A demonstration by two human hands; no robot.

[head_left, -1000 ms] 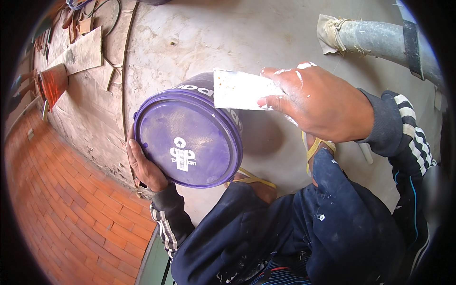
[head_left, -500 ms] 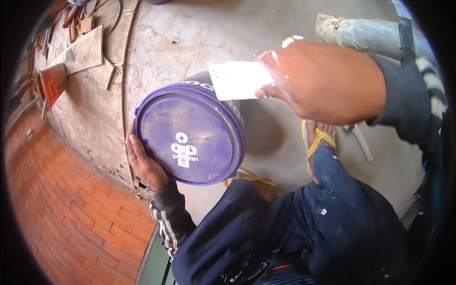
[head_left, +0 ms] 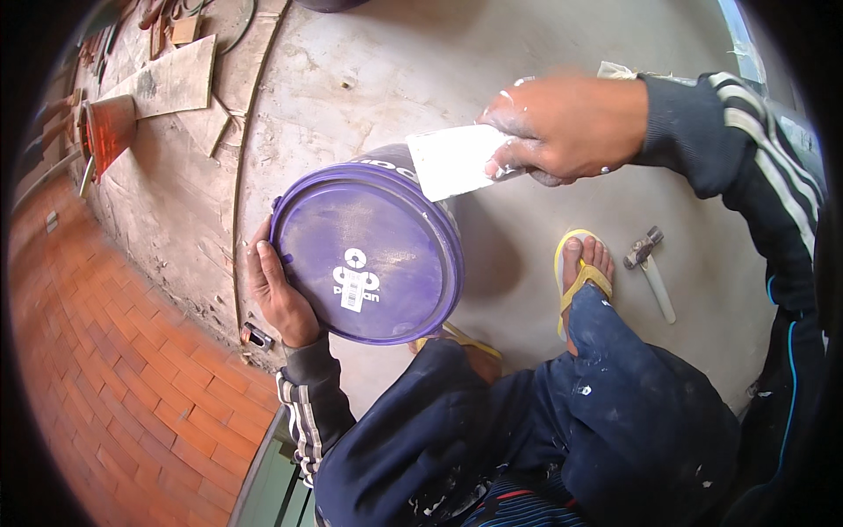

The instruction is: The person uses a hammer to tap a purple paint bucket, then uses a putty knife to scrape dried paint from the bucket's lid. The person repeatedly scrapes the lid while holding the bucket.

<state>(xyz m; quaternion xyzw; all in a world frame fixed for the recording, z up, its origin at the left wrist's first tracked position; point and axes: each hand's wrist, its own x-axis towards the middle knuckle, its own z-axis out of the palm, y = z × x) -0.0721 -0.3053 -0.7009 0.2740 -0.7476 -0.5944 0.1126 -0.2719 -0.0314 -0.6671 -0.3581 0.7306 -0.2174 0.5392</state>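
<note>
A purple bucket (head_left: 364, 255) with a purple lid bearing a white emblem and a small label leans with its lid facing me. My left hand (head_left: 283, 294) holds it at its left side, fingers laid along the rim. In my right hand (head_left: 562, 132), closed round it, is a putty knife (head_left: 458, 162) whose broad blade is coated white. Its handle is hidden by my fingers. The blade is close to the bucket's far right edge; I cannot tell whether they touch. White smears mark my right fingers and knuckles.
A hammer (head_left: 648, 272) lies right of my sandalled right foot (head_left: 584, 268). On the left stand an orange-red bucket (head_left: 110, 132) and a board (head_left: 171, 79), with another person's hand (head_left: 57, 114) at the edge. Orange tiles (head_left: 132, 369) cover the lower left. A dark container (head_left: 329, 3) shows at the top.
My right hand has drawn back and turned, tilting the white blade along the bucket's far right side. The hammer's head has come into sight. The bucket appears slightly further right as the view shifts.
</note>
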